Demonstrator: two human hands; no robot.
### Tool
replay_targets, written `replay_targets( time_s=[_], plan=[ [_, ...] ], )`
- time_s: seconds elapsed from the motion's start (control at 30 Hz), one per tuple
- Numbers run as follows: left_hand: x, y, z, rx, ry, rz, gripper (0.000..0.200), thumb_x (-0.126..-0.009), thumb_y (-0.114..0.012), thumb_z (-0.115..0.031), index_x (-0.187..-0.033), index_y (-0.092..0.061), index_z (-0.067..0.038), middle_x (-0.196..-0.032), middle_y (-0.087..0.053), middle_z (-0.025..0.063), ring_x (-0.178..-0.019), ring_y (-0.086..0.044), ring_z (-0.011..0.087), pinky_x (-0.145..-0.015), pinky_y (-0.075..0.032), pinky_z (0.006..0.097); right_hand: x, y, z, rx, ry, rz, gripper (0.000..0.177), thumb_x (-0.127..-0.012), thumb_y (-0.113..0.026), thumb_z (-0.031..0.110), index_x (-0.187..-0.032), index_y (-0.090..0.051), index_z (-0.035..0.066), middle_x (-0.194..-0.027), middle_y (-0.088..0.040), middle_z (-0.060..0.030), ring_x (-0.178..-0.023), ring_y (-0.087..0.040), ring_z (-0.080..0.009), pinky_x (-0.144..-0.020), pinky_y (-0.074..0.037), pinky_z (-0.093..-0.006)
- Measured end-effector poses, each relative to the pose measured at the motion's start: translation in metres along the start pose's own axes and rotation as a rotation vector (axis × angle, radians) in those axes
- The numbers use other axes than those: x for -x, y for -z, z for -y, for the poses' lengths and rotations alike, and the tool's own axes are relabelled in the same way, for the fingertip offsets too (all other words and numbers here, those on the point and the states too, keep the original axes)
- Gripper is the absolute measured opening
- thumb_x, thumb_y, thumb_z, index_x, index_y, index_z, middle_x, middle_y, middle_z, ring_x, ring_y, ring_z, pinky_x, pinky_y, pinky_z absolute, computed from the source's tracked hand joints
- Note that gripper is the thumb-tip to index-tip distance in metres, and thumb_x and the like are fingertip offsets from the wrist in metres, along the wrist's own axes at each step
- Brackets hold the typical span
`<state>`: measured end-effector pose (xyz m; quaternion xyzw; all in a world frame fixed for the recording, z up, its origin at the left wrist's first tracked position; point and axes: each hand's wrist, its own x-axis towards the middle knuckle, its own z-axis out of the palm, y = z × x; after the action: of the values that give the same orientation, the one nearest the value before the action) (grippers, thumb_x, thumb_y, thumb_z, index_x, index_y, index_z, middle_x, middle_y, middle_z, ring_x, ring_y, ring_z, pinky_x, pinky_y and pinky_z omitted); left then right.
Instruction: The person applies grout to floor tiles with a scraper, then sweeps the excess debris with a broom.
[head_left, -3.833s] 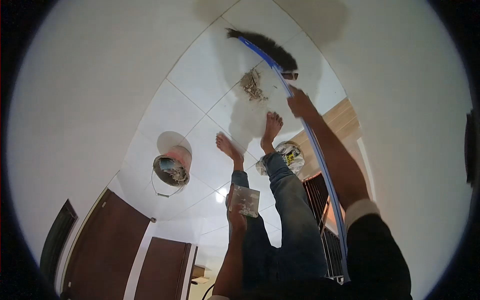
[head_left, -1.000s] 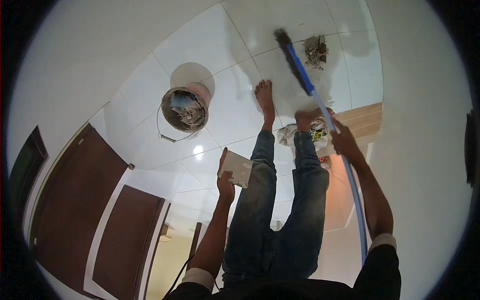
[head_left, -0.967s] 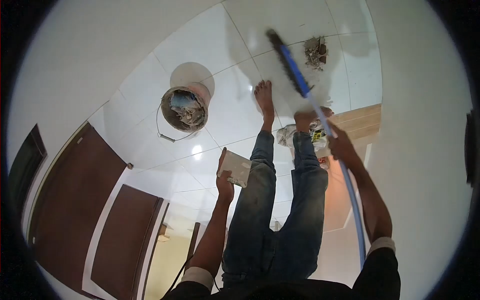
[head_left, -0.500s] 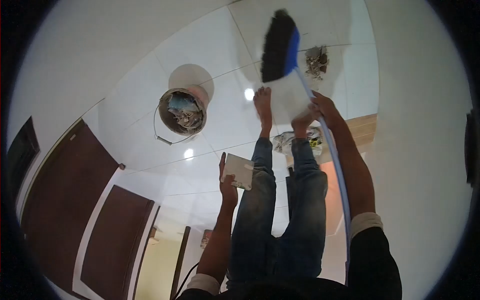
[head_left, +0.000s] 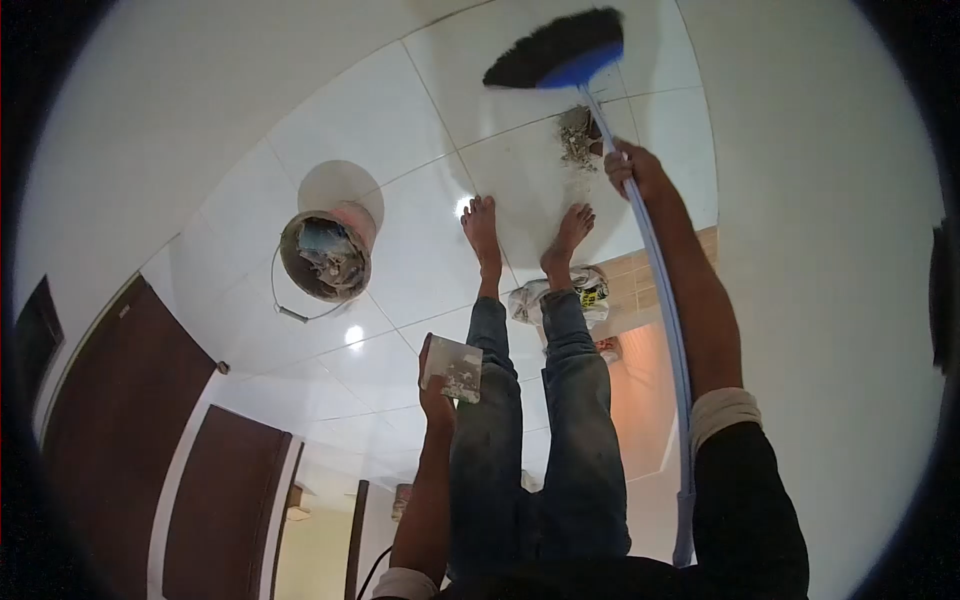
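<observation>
The right hand point(head_left: 632, 172) is wrapped around the broom point(head_left: 657, 262), whose head point(head_left: 585, 64) lies beyond the rubble heap point(head_left: 576, 138) on the floor point(head_left: 415, 215); the left hand point(head_left: 436, 397) grips a smeared square plate point(head_left: 456, 368). Good control here likely calls for a low head, short strokes and room around the 2 feet point(head_left: 481, 228).

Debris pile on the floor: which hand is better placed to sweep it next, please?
Right, I judge: the right grip holds the broom and appears nearer the debris pile. The left grip is occupied with a flat plate.
</observation>
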<state>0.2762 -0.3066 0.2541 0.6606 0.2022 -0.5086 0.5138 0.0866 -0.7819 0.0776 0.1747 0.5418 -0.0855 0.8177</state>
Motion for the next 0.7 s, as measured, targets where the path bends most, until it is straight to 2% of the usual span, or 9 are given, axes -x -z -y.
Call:
replay_targets(
  time_s=[0.03,0.1,0.13,0.27,0.3,0.47,0.53,0.57,0.7],
  plan=[
    [0.001,0.001,0.0,-0.012,-0.005,0.004,0.076,-0.077,-0.045,-0.006,-0.152,-0.036,-0.005,-0.139,-0.051,0.0152,-0.125,-0.05,0.0251,-0.107,-0.038,0.0349,0.001,0.022,-0.012,-0.125,-0.102,0.058,0.035,-0.104,-0.047,0.034,-0.08,-0.046,0.009,-0.058,-0.043,0.0033,-0.043,-0.04,-0.0075,-0.037,-0.032,-0.0222],
    [0.002,-0.006,0.002,0.01,-0.01,-0.054,0.072,-0.078,-0.05,-0.011,-0.15,-0.04,-0.006,-0.13,-0.056,0.0128,-0.118,-0.055,0.0255,-0.101,-0.045,0.0355,0.021,0.077,-0.049,0.276,0.233,0.143,0.042,-0.102,-0.051,0.038,-0.073,-0.046,0.008,-0.052,-0.039,0.0028,-0.04,-0.04,-0.0077,-0.036,-0.033,-0.0223],
    [0.004,-0.013,-0.005,-0.014,-0.017,0.011,0.073,-0.078,-0.051,-0.012,-0.15,-0.04,-0.006,-0.13,-0.056,0.0125,-0.118,-0.055,0.0249,-0.101,-0.045,0.0354,0.041,0.091,-0.05,0.012,-0.086,0.044,0.043,-0.101,-0.054,0.04,-0.071,-0.045,0.01,-0.052,-0.04,0.0028,-0.039,-0.038,-0.0077,-0.035,-0.031,-0.0234],
    [0.003,-0.037,-0.012,-0.008,-0.066,0.034,0.074,-0.077,-0.052,-0.013,-0.15,-0.04,-0.007,-0.13,-0.057,0.0122,-0.114,-0.057,0.0241,-0.097,-0.048,0.0349,0.155,0.076,-0.06,0.294,0.112,-0.202,0.012,-0.099,-0.057,0.032,-0.104,-0.054,0.021,-0.057,-0.042,0.0038,-0.037,-0.032,-0.0063,-0.031,-0.027,-0.0227],
    [0.004,-0.041,-0.009,-0.009,-0.064,0.031,0.074,-0.077,-0.052,-0.013,-0.15,-0.04,-0.007,-0.13,-0.057,0.0122,-0.114,-0.057,0.0241,-0.097,-0.048,0.0349,0.178,0.083,-0.051,0.363,0.151,-0.185,0.028,-0.1,-0.057,0.027,-0.126,-0.053,0.017,-0.061,-0.046,0.0031,-0.041,-0.036,-0.0056,-0.034,-0.03,-0.0218],
    [0.007,-0.088,0.0,-0.017,-0.031,0.007,0.07,-0.08,-0.046,-0.006,-0.149,-0.042,-0.006,-0.13,-0.057,0.0122,-0.111,-0.058,0.0216,-0.096,-0.047,0.0321,0.236,0.046,0.02,1.525,0.412,-0.517,0.047,-0.1,-0.056,0.028,-0.141,-0.05,0.007,-0.073,-0.053,-0.0024,-0.057,-0.053,-0.0094,-0.048,-0.046,-0.027],
    [0.011,-0.107,0.006,0.019,-0.014,0.071,0.07,-0.081,-0.046,-0.006,-0.15,-0.04,-0.006,-0.132,-0.057,0.0127,-0.111,-0.058,0.022,-0.096,-0.048,0.0323,0.221,0.039,0.068,1.945,0.586,-0.587,0.046,-0.099,-0.055,0.025,-0.139,-0.051,0.003,-0.097,-0.068,-0.0203,-0.076,-0.068,-0.0322,-0.071,-0.056,-0.0454],
    [0.012,-0.116,0.01,0.014,-0.013,0.068,0.07,-0.081,-0.046,-0.006,-0.15,-0.04,-0.006,-0.132,-0.057,0.0127,-0.111,-0.058,0.022,-0.096,-0.048,0.0323,0.21,0.048,0.089,2.223,0.934,-0.428,0.045,-0.098,-0.055,0.024,-0.137,-0.051,0.001,-0.11,-0.066,-0.0271,-0.091,-0.066,-0.0425,-0.084,-0.052,-0.0521],
    [0.017,-0.137,0.043,0.102,0.014,0.106,0.068,-0.083,-0.047,-0.008,-0.15,-0.038,-0.003,-0.134,-0.056,0.0145,-0.113,-0.058,0.0227,-0.097,-0.047,0.0331,0.176,-0.001,0.131,2.507,0.961,-0.671,0.038,-0.096,-0.053,0.021,-0.133,-0.057,0.011,-0.095,-0.069,-0.0228,-0.089,-0.068,-0.0388,-0.08,-0.055,-0.0548]
  ],
)
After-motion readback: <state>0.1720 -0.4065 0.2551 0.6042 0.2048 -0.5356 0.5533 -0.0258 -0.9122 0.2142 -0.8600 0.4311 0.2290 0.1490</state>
